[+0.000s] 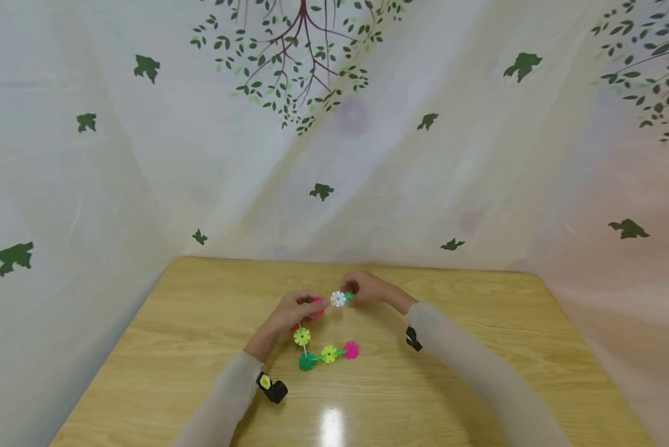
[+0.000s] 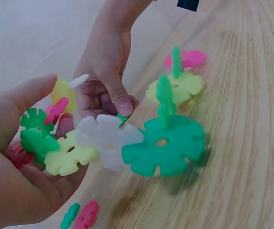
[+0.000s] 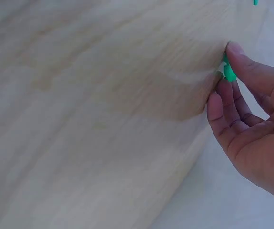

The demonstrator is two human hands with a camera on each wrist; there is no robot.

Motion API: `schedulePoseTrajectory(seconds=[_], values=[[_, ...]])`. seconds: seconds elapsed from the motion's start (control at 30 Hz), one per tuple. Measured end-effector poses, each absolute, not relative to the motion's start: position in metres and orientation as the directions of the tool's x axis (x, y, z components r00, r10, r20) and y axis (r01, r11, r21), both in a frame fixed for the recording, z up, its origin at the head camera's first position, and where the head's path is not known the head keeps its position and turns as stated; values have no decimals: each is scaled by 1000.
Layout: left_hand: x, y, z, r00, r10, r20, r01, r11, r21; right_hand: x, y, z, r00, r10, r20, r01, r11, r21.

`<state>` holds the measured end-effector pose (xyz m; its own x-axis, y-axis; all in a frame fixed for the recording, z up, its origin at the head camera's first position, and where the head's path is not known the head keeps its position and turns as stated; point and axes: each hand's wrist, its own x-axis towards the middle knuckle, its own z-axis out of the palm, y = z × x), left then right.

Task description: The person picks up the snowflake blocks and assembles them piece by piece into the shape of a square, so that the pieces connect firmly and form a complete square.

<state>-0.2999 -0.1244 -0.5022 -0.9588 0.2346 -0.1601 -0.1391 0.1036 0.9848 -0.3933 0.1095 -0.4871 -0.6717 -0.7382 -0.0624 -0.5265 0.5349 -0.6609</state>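
My left hand [image 1: 289, 315] holds part of a chain of notched plastic flower discs, with a pink disc [image 1: 318, 307] at its fingertips. From there the chain bends toward me through a yellow disc [image 1: 302, 336] and a dark green disc [image 1: 307, 361]. It then runs right through another yellow disc [image 1: 329, 354] to a pink end disc [image 1: 351, 350]. Thumb and fingers of my right hand [image 1: 368, 289] pinch a green disc [image 3: 229, 72]. A white disc [image 1: 338, 298] sits between the two hands, against that green one. Left fingers partly hide several discs.
Everything takes place over a wooden table [image 1: 457, 385]. Behind it hangs a pale cloth [image 1: 245, 161] printed with branches and leaves, reaching the far edge. Black wrist cameras sit on the left sleeve [image 1: 217, 397] and the right sleeve [image 1: 468, 360].
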Motion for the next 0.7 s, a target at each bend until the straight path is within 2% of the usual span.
schedulePoseTrajectory(seconds=[0.17, 0.3, 0.47, 0.7], values=[[-300, -113, -502, -988, 87, -130, -128, 34, 991, -386, 127, -491, -727, -685, -41, -445, 516, -732], [-301, -106, -499, -992, 25, -122, -122, -3, 992, -381, 138, -492, -779, -627, -9, -409, 519, -751], [-304, -99, -499, -992, 32, -120, -120, -6, 993, -376, 148, -491, -848, -527, 62, -382, 525, -761], [-304, -94, -498, -995, 74, -72, -65, 86, 994, -356, 145, -481, -900, -401, 172, -335, 382, -861]])
